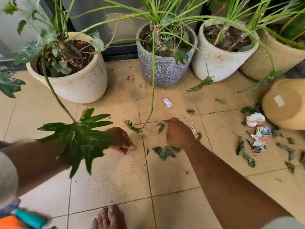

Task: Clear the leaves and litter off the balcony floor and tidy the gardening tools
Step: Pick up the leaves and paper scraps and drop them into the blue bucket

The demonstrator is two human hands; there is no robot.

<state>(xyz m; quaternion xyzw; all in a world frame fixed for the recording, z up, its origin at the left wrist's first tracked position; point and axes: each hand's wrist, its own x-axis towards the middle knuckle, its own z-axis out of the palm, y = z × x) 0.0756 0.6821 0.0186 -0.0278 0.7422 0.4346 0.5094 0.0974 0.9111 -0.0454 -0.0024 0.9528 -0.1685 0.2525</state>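
Drooping big leaf [79, 138] over left hand [121, 140]; crumpled papers [255, 119] beside overturned pot [287, 104]

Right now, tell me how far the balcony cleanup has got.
Early. Done: one small leaf pile gathered on the tiles. In hand: the right hand reaches by a loose leaf; the left hand holds nothing visible. Left: scattered leaves, crumpled paper, wrappers, string, and a tipped pot.
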